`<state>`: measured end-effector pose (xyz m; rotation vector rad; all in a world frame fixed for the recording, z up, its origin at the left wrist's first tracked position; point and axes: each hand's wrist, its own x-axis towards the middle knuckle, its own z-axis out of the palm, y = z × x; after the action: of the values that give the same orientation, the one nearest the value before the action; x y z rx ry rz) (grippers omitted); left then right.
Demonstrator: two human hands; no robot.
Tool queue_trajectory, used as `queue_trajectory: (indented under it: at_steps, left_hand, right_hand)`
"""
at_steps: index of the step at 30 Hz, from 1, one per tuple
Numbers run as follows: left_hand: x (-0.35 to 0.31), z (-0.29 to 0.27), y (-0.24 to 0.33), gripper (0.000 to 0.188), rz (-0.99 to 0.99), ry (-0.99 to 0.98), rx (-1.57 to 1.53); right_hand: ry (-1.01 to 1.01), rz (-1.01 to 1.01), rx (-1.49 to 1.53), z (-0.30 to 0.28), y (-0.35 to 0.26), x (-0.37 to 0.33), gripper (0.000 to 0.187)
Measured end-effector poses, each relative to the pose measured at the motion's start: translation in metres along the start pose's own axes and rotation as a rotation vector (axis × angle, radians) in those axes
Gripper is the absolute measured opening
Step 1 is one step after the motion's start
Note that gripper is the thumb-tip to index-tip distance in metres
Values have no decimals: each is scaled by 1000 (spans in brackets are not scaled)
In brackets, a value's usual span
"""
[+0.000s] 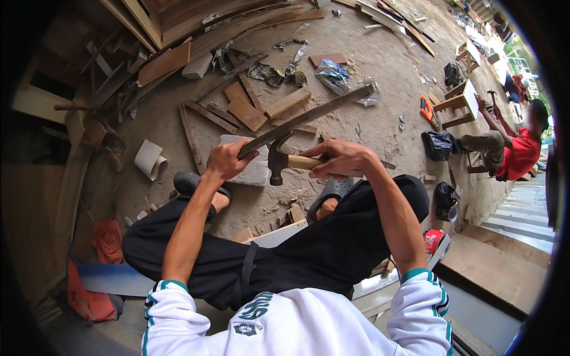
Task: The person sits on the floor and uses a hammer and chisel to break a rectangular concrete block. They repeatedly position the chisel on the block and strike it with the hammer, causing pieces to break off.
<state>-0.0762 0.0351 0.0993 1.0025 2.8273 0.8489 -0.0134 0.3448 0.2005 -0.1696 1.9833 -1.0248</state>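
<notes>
My left hand (228,160) is closed around the near end of a long, narrow wooden strip (314,117), which slants up and away to the right. In my right hand (344,159) is a claw hammer (276,159), gripped by its pale wooden handle with the dark metal head pointing left. That head is just below the strip; I cannot tell whether they touch. Beneath my left hand, between my feet, a whitish block (252,174) lies on the ground, partly hidden by the hand and hammer.
Wood offcuts (246,113) and plastic scraps (332,74) litter the dirt ahead. Timber (237,29) is piled far left. To the right are an orange-handled saw (427,113), a black bag (438,145) and a person in red (519,151) holding a hammer by a small stool (454,107).
</notes>
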Motion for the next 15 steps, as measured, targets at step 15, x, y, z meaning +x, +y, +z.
queue_trajectory:
  at_steps: [15]
  left_hand:
    - [0, 11, 14, 34, -356, -157, -194]
  right_hand:
    - [234, -56, 209, 6, 21, 17, 56]
